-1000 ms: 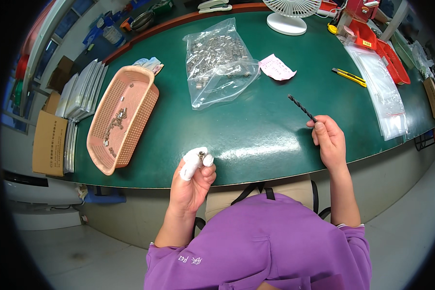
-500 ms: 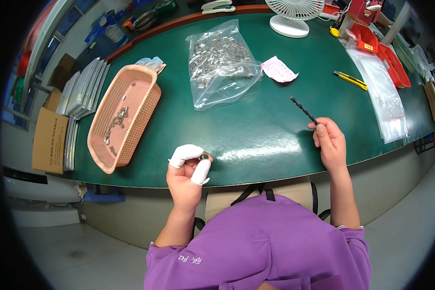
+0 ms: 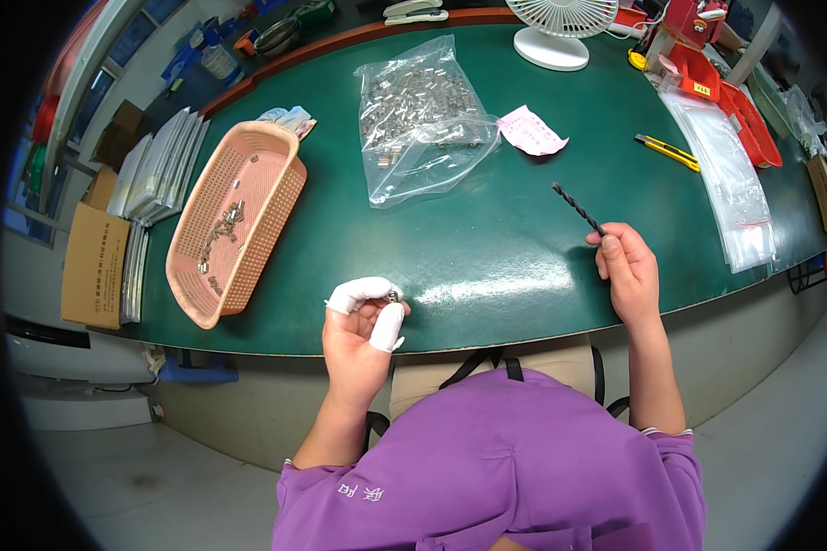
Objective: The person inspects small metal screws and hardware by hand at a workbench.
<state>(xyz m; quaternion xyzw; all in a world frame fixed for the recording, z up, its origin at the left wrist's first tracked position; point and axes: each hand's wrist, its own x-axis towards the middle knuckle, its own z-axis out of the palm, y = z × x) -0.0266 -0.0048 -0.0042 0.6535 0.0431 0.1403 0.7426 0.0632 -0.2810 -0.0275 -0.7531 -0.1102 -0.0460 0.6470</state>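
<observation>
A green table [image 3: 331,230] is bordered at the back by a reddish rim [image 3: 476,16]; light is reflected across its surface in a white streak. Bluish windows [image 3: 127,41] are seen left, grey floor [image 3: 211,487] below.

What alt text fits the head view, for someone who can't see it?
A left hand with white finger covers pinches a metal part; the right hand holds a drill bit. A basket and bag holding metal pieces sit on a green table.
</observation>
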